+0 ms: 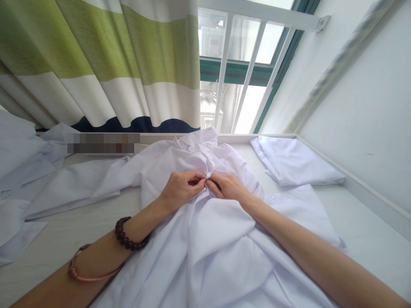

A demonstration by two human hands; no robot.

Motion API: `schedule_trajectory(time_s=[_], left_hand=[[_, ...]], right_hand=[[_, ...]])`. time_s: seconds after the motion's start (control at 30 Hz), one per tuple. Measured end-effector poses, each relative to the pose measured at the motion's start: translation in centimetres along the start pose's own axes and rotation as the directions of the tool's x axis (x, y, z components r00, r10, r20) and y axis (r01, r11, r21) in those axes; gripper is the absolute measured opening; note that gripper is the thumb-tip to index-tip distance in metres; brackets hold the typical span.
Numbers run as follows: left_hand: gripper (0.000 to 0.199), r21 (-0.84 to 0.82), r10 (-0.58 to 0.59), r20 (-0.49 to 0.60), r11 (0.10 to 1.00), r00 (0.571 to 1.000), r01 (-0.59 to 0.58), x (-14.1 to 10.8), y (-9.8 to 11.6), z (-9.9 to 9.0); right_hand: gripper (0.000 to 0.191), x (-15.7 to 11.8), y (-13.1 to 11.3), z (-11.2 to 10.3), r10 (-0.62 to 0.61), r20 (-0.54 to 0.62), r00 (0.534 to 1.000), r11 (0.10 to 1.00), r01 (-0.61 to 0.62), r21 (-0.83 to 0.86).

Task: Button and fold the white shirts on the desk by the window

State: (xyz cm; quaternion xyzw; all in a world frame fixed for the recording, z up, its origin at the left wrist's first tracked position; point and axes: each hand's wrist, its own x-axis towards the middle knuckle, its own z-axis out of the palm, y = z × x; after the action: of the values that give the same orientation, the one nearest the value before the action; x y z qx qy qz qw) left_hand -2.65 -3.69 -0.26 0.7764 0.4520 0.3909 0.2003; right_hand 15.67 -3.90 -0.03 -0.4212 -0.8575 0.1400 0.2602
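Observation:
A white long-sleeved garment, a shirt or coat [224,226], lies front up before me with its collar toward the window. Its sleeves stretch out to both sides. My left hand [183,188] pinches the front edge of the garment between thumb and fingertips. Right beside it, my right hand [226,186] pinches the same front edge, and the fingertips of both hands nearly meet. Any button between them is hidden by the fingers. Above the hands, the front placket runs up to the collar [205,139]. A dark bead bracelet [123,235] and a copper-coloured bangle [93,278] circle my left wrist and forearm.
A folded white garment [295,160] rests at the back right of the pale table [369,226]. More white cloth [25,158] is heaped at the left, near a blurred-out box [102,144]. Behind stand a green and white curtain [128,55] and a barred window [237,72].

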Motion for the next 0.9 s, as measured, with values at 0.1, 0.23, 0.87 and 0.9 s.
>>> schedule_trajectory(time_s=[0.1,0.23,0.87,0.9], left_hand=[[0.017,0.003,0.005,0.005,1.0,1.0,-0.005,-0.07,0.06,0.08],[0.016,-0.033,-0.014,0.02,0.999,1.0,0.015,-0.03,0.45,0.12],[0.027,0.177,0.036,0.331,0.979,0.943,-0.1,-0.04,0.14,-0.33],[0.027,0.177,0.03,0.329,0.98,0.944,-0.092,-0.03,0.13,-0.29]], right_hand=[[0.02,-0.04,0.12,-0.07,-0.034,-0.012,0.999,0.999,0.034,0.014],[0.02,-0.16,0.19,-0.09,-0.047,-0.047,0.998,0.997,0.05,0.062],[0.02,-0.22,0.48,0.48,-0.177,-0.06,0.982,0.984,0.176,-0.013],[0.02,-0.22,0.37,0.31,-0.168,-0.042,0.985,0.985,0.169,0.022]])
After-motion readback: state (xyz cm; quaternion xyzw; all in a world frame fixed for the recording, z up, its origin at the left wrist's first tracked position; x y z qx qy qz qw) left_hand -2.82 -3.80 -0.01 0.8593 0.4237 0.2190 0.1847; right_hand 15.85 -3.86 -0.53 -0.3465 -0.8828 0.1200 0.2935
